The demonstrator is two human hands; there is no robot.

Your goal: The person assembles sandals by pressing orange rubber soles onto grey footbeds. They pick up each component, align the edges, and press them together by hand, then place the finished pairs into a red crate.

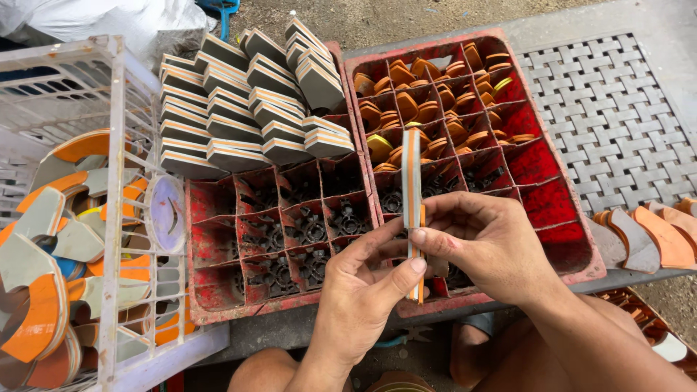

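Both my hands hold one flat grey-and-orange layered foam piece (412,174) seen edge-on, upright over the gap between two red crates. My left hand (359,301) pinches its lower edge with thumb and fingers. My right hand (486,243) grips it from the right side, fingers curled around it. Stacks of similar grey pieces with an orange layer (243,101) cover the far half of the left red crate (210,290). The right red crate (573,239) has small orange offcuts (435,101) in its far compartments.
A white plastic basket (116,218) at left holds curved orange-and-grey scraps. Curved orange strips (653,236) lie at the right on a grey slab beside a woven grey mat (617,116). My bare knees show at the bottom edge. Gravel ground lies beyond.
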